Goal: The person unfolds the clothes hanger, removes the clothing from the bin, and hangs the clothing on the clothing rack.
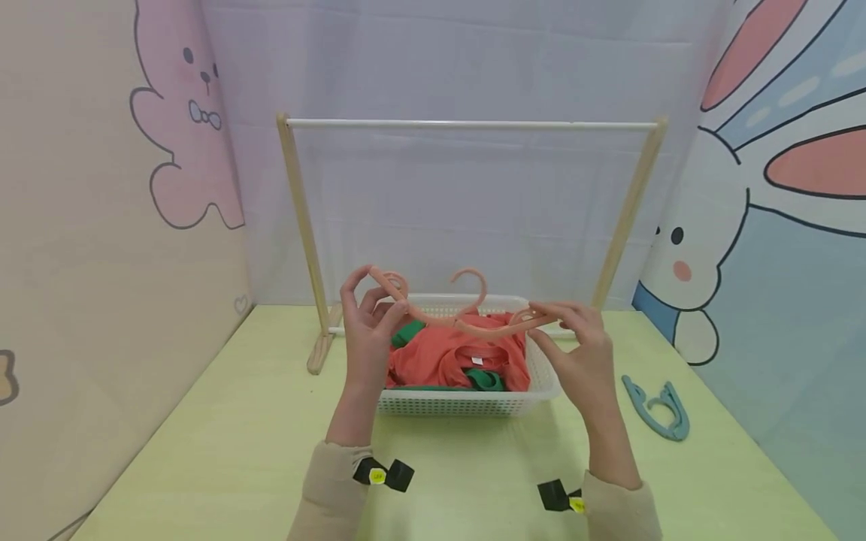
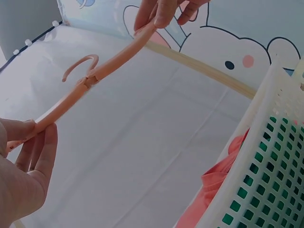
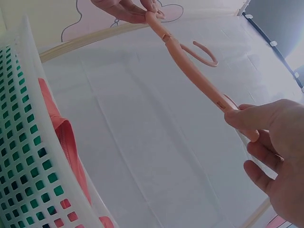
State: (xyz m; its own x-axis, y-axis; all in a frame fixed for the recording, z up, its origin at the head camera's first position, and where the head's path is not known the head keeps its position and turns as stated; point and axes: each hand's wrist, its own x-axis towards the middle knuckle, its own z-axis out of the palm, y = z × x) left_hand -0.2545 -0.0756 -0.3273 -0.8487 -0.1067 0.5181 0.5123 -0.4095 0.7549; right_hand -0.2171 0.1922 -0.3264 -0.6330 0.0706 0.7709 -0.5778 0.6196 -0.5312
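Your left hand (image 1: pixel 367 323) and right hand (image 1: pixel 583 349) each pinch one end of the pink hanger (image 1: pixel 463 325) between thumb and fingers — it's up over the basket (image 1: pixel 453 406), hook upward. Red and green clothes (image 1: pixel 433 357) fill the basket; a blue hanger (image 1: pixel 679 430) lies on the table (image 1: pixel 467 466) — off to your right.

The peach-orange jointed hanger with a curved hook (image 2: pixel 89 80) looks like smooth plastic with a faint sheen; the V-shaped blue-green hanger (image 1: pixel 671 430) seems matt plastic. The white latticed rectangular basket (image 1: pixel 460 395) is smooth plastic, the coral-red garment (image 1: pixel 433 357) matt, wrinkled cloth. Slim pale upright posts (image 1: pixel 302 218) look like matt wood; the white backdrop (image 1: pixel 467 210) is creased cloth.
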